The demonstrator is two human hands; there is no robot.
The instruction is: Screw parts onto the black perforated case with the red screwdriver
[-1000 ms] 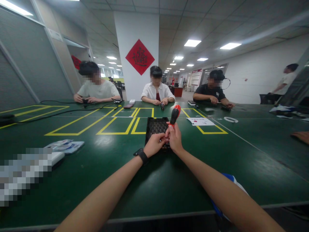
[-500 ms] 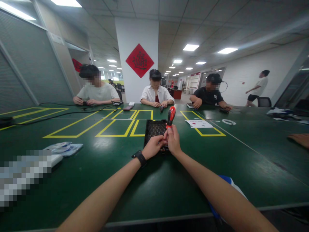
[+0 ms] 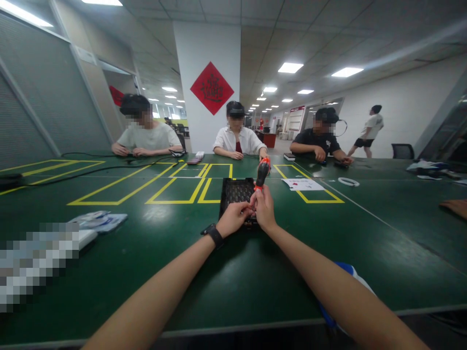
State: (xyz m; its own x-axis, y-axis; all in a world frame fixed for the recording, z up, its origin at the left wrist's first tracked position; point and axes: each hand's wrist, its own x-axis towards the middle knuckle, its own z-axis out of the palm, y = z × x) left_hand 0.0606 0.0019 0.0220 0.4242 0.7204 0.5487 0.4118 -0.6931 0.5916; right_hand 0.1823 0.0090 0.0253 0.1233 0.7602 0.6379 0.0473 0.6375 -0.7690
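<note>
In front of me on the green table lies a shallow black tray [image 3: 235, 190] with a patterned bottom. My right hand [image 3: 264, 210] is closed around the lower part of a red-and-black screwdriver [image 3: 262, 174], its handle pointing up and leaning slightly right. My left hand [image 3: 235, 217], with a dark band on the wrist, is over the tray's near part. Its thumb and fingers are pinched together against the right hand's fingertips. What the left fingers hold is hidden, and so is the screwdriver's tip.
The green table [image 3: 175, 272] carries yellow tape outlines. A white paper sheet [image 3: 302, 184] and a white ring [image 3: 348, 182] lie to the right. Plastic packets [image 3: 100, 222] lie left, and a blue-and-white item [image 3: 346, 272] sits by my right forearm. Several people sit across the table.
The screwdriver's handle has tipped a little further right and away, while both hands stay over the tray. Across the table, a person's hand has moved right; a walking person has moved left.
</note>
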